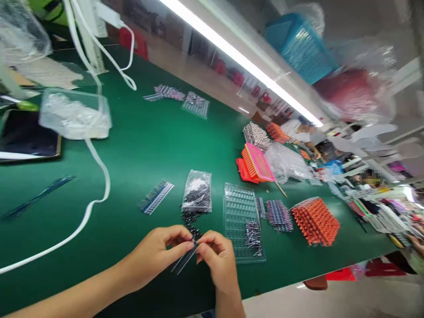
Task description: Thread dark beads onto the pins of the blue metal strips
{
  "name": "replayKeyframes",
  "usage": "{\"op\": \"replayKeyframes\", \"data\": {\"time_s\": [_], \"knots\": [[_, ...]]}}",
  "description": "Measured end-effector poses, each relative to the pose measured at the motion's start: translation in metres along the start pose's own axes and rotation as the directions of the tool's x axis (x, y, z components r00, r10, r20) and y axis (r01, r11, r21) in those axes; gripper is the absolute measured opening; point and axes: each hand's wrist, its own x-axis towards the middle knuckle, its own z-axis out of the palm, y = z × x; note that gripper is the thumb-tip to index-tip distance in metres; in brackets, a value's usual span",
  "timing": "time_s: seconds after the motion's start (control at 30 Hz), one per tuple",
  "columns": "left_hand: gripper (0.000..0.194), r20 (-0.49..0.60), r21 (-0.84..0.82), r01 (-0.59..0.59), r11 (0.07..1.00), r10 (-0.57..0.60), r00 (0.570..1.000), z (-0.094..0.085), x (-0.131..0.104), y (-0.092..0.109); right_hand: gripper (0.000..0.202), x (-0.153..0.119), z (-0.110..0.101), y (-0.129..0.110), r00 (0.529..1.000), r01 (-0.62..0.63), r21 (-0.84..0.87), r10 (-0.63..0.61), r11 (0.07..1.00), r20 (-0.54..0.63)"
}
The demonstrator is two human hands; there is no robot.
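My left hand [162, 249] pinches a narrow dark strip with clear edges [183, 261] by its upper end. Fingertips of my right hand [217, 258] are pinched together at that same end, close to the left thumb; whatever is between them is too small to make out. Just beyond my fingers lies a loose pile of small black parts [190, 218]. It spills from a clear plastic bag [198, 196] with more black parts inside. Right of the bag, a clear ribbed tray [235, 221] carries a cluster of small purplish parts with thin pins [253, 236].
Flat strips [156, 197] lie left of the bag. Stacked purple strips [279, 215] and an orange stack [316, 221] sit at right, behind them a pink and orange basket [258, 162]. A white cable [107, 176] crosses the left side near a clear box [76, 115].
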Motion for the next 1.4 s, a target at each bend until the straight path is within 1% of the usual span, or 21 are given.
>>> {"op": "replayKeyframes", "data": {"time_s": [0.1, 0.2, 0.27, 0.47, 0.63, 0.73, 0.8, 0.87, 0.93, 1.0, 1.03, 1.07, 1.13, 1.17, 1.2, 1.27, 1.3, 1.33, 1.4], "knots": [[0.025, 0.013, 0.008, 0.006, 1.000, -0.006, 1.000, 0.001, -0.001, 0.006, 0.013, 0.000, -0.007, 0.002, 1.000, 0.010, 0.003, -0.010, 1.000, 0.025], [0.022, -0.004, -0.046, 0.007, 0.999, -0.007, 1.000, 0.002, -0.002, 0.008, 0.011, 0.000, -0.012, 0.005, 0.999, -0.012, 0.027, 0.010, 1.000, 0.052], [0.020, -0.012, -0.049, -0.011, 0.999, 0.010, 1.000, 0.002, -0.003, 0.007, 0.010, 0.000, -0.013, 0.005, 0.997, -0.032, 0.058, 0.028, 0.998, 0.072], [0.016, -0.002, 0.032, -0.033, 0.999, 0.033, 0.999, 0.001, -0.005, 0.008, 0.014, 0.001, -0.009, -0.003, 0.990, -0.107, 0.130, 0.094, 0.986, 0.104], [0.017, 0.042, 0.019, 0.020, 1.000, -0.021, 0.999, -0.002, -0.007, 0.012, 0.021, 0.000, -0.004, -0.010, 0.987, -0.145, 0.126, 0.135, 0.981, 0.087], [0.019, 0.114, -0.045, 0.067, 0.997, -0.061, 0.992, -0.005, -0.007, 0.011, 0.029, -0.001, -0.001, -0.009, 0.984, -0.165, 0.094, 0.159, 0.982, 0.076], [0.023, 0.132, -0.076, 0.097, 0.992, -0.086, 0.987, -0.006, -0.005, 0.008, 0.031, -0.001, 0.001, -0.010, 0.984, -0.168, 0.052, 0.164, 0.984, 0.067], [0.026, 0.121, -0.062, 0.108, 0.992, -0.100, 0.988, -0.008, -0.002, 0.004, 0.028, -0.002, 0.001, -0.013, 0.989, -0.137, -0.026, 0.138, 0.990, 0.049], [0.027, 0.096, -0.063, 0.114, 0.992, -0.107, 0.990, -0.009, 0.001, 0.001, 0.021, -0.006, -0.004, -0.020, 0.997, -0.073, -0.154, 0.074, 0.985, -0.001], [0.027, 0.067, -0.090, 0.129, 0.988, -0.123, 0.990, -0.011, 0.003, 0.000, 0.017, -0.012, -0.020, -0.027, 0.994, -0.002, -0.329, -0.034, 0.944, -0.105], [0.028, 0.056, -0.108, 0.136, 0.985, -0.131, 0.990, -0.012, 0.004, 0.000, 0.017, -0.015, -0.032, -0.031, 0.977, 0.025, -0.425, -0.112, 0.905, -0.181], [0.028, 0.047, -0.124, 0.140, 0.982, -0.135, 0.990, -0.012, 0.004, 0.001, 0.018, -0.017, -0.047, -0.034, 0.949, 0.029, -0.521, -0.187, 0.853, -0.253], [0.029, 0.029, -0.137, 0.126, 0.983, -0.123, 0.992, -0.012, 0.005, 0.002, 0.022, -0.017, -0.083, -0.039, 0.861, -0.013, -0.676, -0.336, 0.737, -0.382], [0.029, 0.022, -0.138, 0.110, 0.984, -0.108, 0.994, -0.012, 0.005, 0.002, 0.024, -0.016, -0.102, -0.040, 0.833, -0.049, -0.737, -0.379, 0.675, -0.403], [0.030, 0.015, -0.139, 0.094, 0.986, -0.093, 0.996, -0.012, 0.004, 0.003, 0.025, -0.013, -0.121, -0.041, 0.818, -0.080, -0.789, -0.413, 0.610, -0.402], [0.031, -0.011, -0.152, 0.070, 0.986, -0.072, 0.997, -0.011, 0.004, 0.003, 0.027, -0.005, -0.150, -0.040, 0.846, -0.095, -0.885, -0.432, 0.456, -0.313], [0.031, -0.026, -0.163, 0.063, 0.985, -0.068, 0.997, -0.011, 0.004, 0.003, 0.028, -0.002, -0.160, -0.039, 0.856, -0.089, -0.918, -0.441, 0.387, -0.269], [0.031, -0.046, -0.177, 0.059, 0.982, -0.068, 0.997, -0.011, 0.005, 0.003, 0.029, 0.001, -0.165, -0.038, 0.861, -0.084, -0.931, -0.445, 0.355, -0.247], [0.030, -0.091, -0.192, 0.053, 0.980, -0.071, 0.993, -0.012, 0.006, 0.004, 0.032, 0.004, -0.165, -0.033, 0.850, -0.086, -0.955, -0.478, 0.285, -0.219]]}}
